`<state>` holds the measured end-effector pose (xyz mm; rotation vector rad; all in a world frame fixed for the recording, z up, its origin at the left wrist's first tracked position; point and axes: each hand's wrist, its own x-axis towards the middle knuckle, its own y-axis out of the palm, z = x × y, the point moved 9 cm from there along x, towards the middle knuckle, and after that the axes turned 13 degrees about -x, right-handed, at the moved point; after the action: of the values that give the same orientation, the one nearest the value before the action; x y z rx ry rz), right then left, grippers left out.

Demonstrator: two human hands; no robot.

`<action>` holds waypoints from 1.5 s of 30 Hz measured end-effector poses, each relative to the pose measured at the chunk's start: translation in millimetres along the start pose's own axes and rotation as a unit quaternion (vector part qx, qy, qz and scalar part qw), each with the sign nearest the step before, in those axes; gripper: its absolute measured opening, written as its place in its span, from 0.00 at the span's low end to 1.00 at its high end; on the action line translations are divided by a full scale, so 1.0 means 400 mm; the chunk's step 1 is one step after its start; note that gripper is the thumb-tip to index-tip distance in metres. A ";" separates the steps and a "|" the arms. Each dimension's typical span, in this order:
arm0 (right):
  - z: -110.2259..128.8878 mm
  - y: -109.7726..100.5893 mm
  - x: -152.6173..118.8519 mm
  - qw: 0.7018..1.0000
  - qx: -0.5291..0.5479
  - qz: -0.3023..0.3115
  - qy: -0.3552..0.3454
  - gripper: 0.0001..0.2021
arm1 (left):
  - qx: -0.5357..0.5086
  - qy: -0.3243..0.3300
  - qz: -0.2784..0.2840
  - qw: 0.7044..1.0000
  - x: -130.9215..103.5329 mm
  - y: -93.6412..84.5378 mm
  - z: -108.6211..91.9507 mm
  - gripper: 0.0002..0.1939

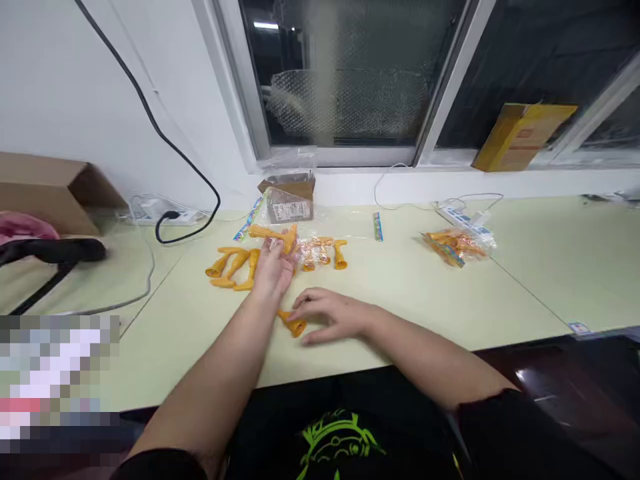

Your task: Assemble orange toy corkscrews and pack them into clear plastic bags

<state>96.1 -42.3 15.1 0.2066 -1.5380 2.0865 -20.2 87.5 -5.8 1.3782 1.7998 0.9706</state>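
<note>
My left hand is closed around a yellow-orange T-shaped plastic piece, raised above the table. Nearer to me, my right hand has its fingers apart. It is beside another yellow-orange plastic piece with a flared, hollow end; the fingertips overlap it, and I cannot tell whether they touch. Left of my left hand lie several similar pieces. To its right, more pieces lie partly under or in clear plastic film; my left hand hides some of that spot.
Behind stands a small open cardboard box with clear bags and printed header strips. A bag of yellow-orange pieces lies right, near a power strip. A black cable hangs left, by a large cardboard box.
</note>
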 end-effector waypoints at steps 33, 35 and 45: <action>-0.350 -0.253 -0.280 0.783 0.277 -0.343 0.438 0.22 | -0.019 -0.056 -0.002 0.998 0.002 -0.010 0.011 0.08; -0.359 -0.262 -0.294 0.741 0.319 -0.408 0.427 0.25 | -0.020 -0.048 0.000 0.999 0.003 -0.009 0.008 0.07; -0.368 -0.208 -0.266 0.681 0.470 -0.387 0.408 0.19 | 0.015 -0.034 -0.010 0.999 -0.010 -0.009 0.023 0.34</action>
<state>255.2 76.0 -9.7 0.1866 0.2562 1.6217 -13.3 84.3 -13.4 1.3922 1.7805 0.8791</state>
